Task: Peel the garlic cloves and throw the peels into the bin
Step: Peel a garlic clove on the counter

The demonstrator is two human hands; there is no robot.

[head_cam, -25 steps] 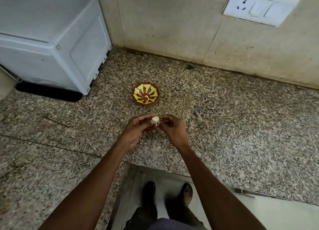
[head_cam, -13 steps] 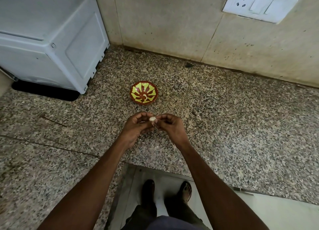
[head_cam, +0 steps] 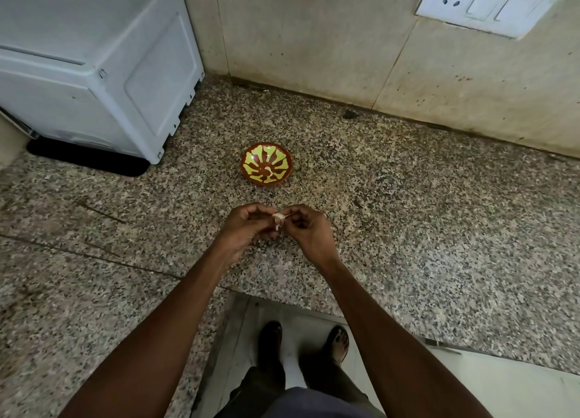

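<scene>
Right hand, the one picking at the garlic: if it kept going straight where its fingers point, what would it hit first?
The right hand points its fingers left, at the garlic clove it pinches; just beyond is the left hand. Depth is unclear.

**Count of things in view**

Two hands: left hand (head_cam: 243,229), right hand (head_cam: 309,232). One garlic clove (head_cam: 278,220) between them. One bowl (head_cam: 266,164) at 12 o'clock. One white appliance (head_cam: 94,69) at 10 o'clock. One switch plate (head_cam: 489,4). Two feet.

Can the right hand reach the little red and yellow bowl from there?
Probably yes: the bowl sits just beyond the right hand on bare counter, nothing between. But both hands are pinching the garlic clove.
</scene>
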